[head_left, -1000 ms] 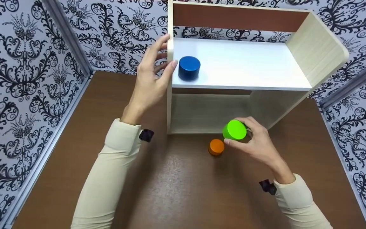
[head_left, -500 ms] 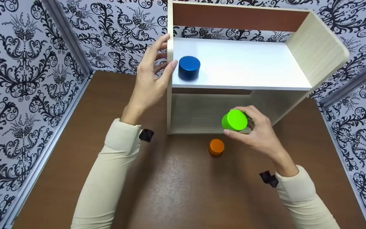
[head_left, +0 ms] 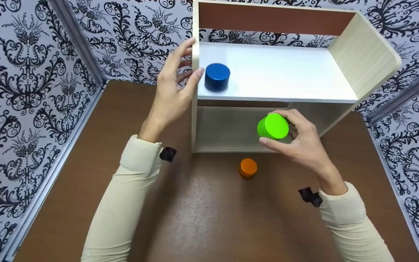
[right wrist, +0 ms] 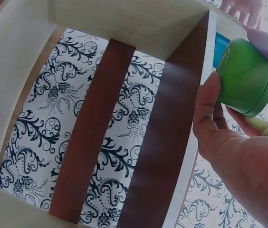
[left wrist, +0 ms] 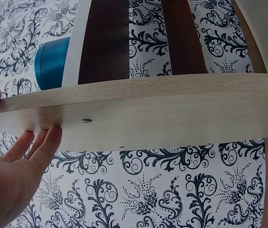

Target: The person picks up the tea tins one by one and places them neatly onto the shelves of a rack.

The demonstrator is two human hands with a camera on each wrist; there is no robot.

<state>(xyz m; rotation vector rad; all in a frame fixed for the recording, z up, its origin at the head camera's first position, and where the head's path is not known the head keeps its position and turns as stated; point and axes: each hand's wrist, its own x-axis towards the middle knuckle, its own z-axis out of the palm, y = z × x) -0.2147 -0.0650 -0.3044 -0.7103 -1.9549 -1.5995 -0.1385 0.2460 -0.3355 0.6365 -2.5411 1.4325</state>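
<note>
My left hand [head_left: 171,89] holds the left side panel [left wrist: 172,107] of a small wooden shelf unit, thumb at the front edge and fingers against the outer face. My right hand [head_left: 300,142] grips a round green lidded container [head_left: 275,126] between thumb and fingers, in front of the lower compartment and below the white shelf board [head_left: 278,72]. In the right wrist view the green container [right wrist: 245,78] shows a seam near one end. On the white board, close to the left thumb, stands a round blue container [head_left: 217,77]. A smaller orange round container [head_left: 248,167] stands on the brown surface before the unit.
The unit's right side panel [head_left: 366,54] rises beyond the white board's far end. Below lies the lower compartment floor [head_left: 227,131]. Brown crosspieces [right wrist: 93,133] span the open back. Patterned walls [head_left: 31,91] enclose the brown surface [head_left: 202,218] on the left, back and right.
My right hand has lifted the green container up and away from beside the orange one, toward the white board's front edge. My left hand stays on the side panel.
</note>
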